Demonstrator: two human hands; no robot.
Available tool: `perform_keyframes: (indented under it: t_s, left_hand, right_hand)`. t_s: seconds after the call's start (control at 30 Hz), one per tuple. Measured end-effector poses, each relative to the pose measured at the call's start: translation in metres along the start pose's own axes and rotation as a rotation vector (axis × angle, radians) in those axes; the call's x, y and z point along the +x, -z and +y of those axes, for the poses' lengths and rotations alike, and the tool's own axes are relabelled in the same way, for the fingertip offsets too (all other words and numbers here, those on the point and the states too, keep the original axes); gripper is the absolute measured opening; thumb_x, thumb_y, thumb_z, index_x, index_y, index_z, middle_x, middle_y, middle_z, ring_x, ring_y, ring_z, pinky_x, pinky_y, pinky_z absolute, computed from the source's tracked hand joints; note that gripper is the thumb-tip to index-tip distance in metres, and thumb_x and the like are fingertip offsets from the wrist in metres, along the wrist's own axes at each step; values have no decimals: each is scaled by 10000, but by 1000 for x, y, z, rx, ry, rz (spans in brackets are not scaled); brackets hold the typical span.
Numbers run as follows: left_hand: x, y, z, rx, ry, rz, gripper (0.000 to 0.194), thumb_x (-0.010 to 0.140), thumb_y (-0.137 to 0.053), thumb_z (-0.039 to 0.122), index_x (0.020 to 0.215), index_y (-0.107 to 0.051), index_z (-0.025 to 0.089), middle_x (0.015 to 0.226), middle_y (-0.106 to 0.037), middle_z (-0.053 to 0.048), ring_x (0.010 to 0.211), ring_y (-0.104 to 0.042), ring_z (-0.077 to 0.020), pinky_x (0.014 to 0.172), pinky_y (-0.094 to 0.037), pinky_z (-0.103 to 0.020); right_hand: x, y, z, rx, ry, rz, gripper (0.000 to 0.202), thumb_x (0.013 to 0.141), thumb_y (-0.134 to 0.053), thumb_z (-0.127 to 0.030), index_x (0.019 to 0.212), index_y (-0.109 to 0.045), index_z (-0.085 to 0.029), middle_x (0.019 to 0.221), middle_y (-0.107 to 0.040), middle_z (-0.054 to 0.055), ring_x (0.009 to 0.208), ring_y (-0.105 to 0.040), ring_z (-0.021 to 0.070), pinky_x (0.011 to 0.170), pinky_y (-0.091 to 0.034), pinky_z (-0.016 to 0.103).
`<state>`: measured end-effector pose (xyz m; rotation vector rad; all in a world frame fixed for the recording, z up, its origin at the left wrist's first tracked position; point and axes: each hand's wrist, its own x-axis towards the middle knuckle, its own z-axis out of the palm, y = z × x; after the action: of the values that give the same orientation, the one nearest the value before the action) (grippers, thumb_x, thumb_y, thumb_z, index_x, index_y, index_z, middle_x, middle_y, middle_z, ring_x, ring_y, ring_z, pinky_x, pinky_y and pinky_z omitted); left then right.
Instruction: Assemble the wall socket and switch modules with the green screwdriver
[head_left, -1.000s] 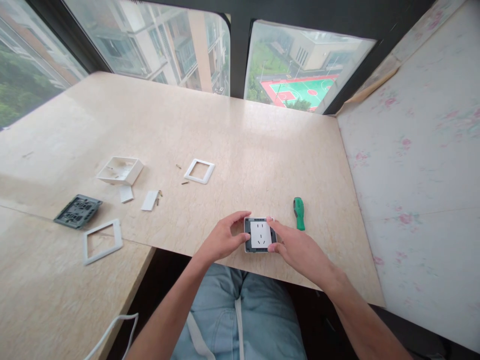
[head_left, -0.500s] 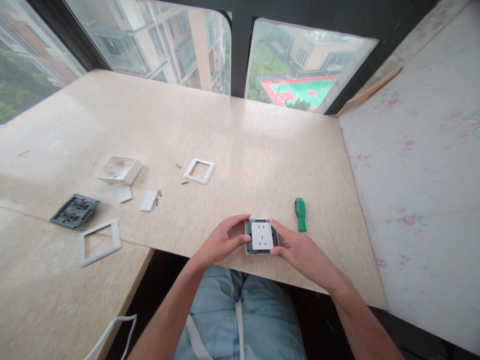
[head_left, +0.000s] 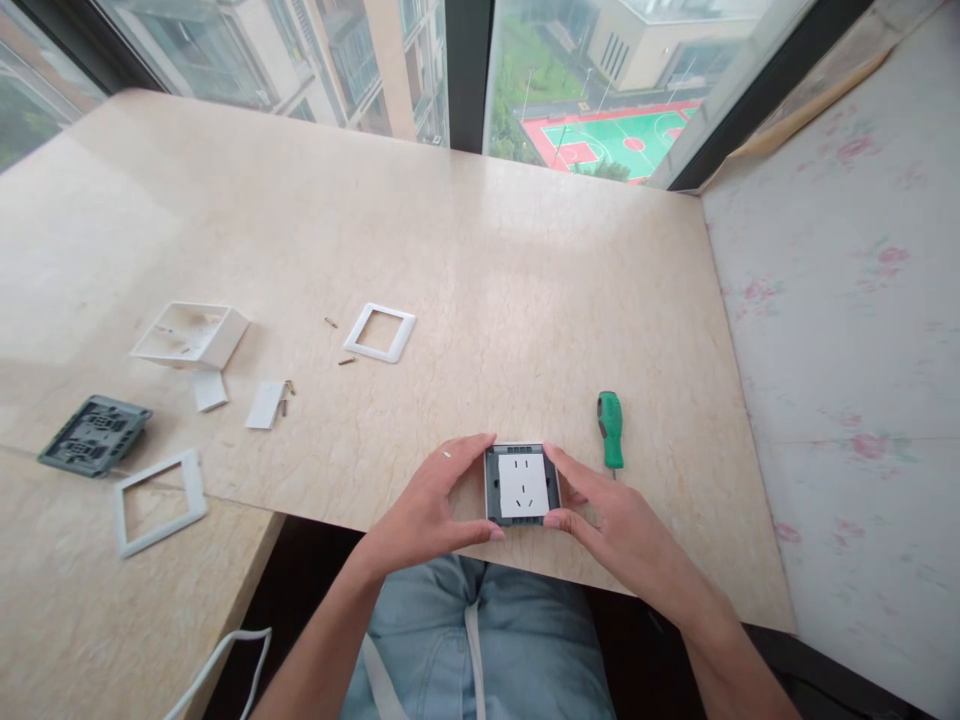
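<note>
A wall socket with a white face and grey frame lies face up near the table's front edge. My left hand grips its left side, the index finger at the top corner and the thumb at the bottom corner. On the opposite side, my right hand pinches the right corners between thumb and fingers. Just right of the socket is a green-handled screwdriver, its shaft partly hidden by my right hand. A small white frame rests further back on the left, with small screws beside it.
On the left of the table are a white box, two white plates one of them beside screws, a grey socket back and a larger white frame. A white cable hangs at the lower left.
The view has tilted down and moved closer. My left thumb has shifted from the socket's left face to its lower left corner. My right hand keeps its hold.
</note>
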<state>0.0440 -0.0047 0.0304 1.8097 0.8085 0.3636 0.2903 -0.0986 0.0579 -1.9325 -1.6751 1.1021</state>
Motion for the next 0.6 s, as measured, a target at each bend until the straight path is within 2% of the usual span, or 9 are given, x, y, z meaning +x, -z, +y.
perform_keyframes:
  t_s: [0.27, 0.6]
  left_hand:
    - [0, -1, 0, 23, 18, 3, 879, 773, -822, 456, 1513, -368, 322, 1534, -455, -104, 1412, -434, -316, 1177, -365, -530]
    - [1, -1, 2, 16, 25, 6, 850, 782, -809, 473, 1505, -390, 322, 1529, -465, -111, 1405, -446, -328, 1169, -374, -538]
  right_hand:
    - [-1, -1, 1, -94, 108, 35, 574, 955, -592, -313, 1500, -469, -178, 1486, -549, 113, 1359, -542, 267, 1147, -437, 454]
    - [-2, -3, 1, -61, 100, 45, 572, 960, -598, -342, 1507, -464, -248, 1496, -538, 84, 1361, -538, 279, 1151, -430, 488]
